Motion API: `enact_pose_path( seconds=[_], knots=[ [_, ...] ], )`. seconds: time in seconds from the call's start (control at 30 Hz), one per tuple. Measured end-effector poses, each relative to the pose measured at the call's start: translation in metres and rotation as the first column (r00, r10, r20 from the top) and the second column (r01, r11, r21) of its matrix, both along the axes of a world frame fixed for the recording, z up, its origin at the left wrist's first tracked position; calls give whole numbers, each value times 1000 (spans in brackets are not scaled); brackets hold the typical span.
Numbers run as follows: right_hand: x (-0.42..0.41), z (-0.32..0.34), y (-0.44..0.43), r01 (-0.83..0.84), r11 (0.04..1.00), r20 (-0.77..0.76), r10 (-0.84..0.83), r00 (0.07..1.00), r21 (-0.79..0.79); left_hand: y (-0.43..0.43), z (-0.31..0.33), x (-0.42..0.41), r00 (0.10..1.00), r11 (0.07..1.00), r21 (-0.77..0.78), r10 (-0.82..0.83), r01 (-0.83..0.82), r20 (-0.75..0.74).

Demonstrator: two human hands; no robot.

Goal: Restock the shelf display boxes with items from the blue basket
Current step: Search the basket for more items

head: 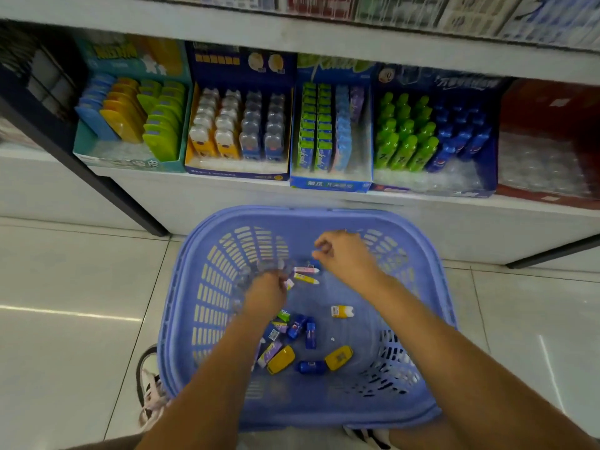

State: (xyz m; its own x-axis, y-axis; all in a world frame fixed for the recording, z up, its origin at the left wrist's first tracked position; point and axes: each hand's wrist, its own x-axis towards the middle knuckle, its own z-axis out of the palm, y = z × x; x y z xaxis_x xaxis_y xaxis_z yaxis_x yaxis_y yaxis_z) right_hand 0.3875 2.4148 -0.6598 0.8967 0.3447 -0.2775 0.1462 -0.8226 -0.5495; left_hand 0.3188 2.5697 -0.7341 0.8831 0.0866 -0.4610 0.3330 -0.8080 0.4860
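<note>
Bare forearms reach down into the blue basket (292, 214), a slotted plastic tub on the glossy tiled floor (65, 287). The left hand (264, 292) has its fingers curled round a blurred clear plastic piece (271, 267). The right hand (345, 256) is loosely curled; I cannot tell whether it pinches anything. Rounded yellow cases (338, 357) and small blue bottles (311, 367) lie on the basket's bottom. Cardboard display boxes (240, 64) line the shelf (227, 186) beyond.

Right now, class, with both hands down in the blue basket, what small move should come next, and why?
Probably the right hand dips slightly to pinch the pink tube: it lies loose on the floor of the blue basket, close beside that hand.
</note>
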Motion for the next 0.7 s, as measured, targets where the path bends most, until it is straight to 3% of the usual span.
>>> enact_pose_path(
  seconds=[0.07,0.13,0.33,0.53,0.7],
  knots=[
    [-8,-44,-3,22,994,-151,-37,988,-103,5,-24,-11,983,995,51,-71,80,-170],
    [-12,-80,-4,64,982,-213,-101,972,-176,7,-40,-14,969,990,90,-87,111,-233],
    [-21,-146,7,62,987,-230,-95,968,-149,4,-68,5,960,990,117,-46,81,-276],
    [-13,-167,22,32,971,-155,-70,985,-237,-8,-86,-4,975,983,173,101,-67,-198],
    [-6,-162,25,214,965,-258,-247,934,-150,-16,-82,1,955,966,193,210,-169,-212]
  ],
)
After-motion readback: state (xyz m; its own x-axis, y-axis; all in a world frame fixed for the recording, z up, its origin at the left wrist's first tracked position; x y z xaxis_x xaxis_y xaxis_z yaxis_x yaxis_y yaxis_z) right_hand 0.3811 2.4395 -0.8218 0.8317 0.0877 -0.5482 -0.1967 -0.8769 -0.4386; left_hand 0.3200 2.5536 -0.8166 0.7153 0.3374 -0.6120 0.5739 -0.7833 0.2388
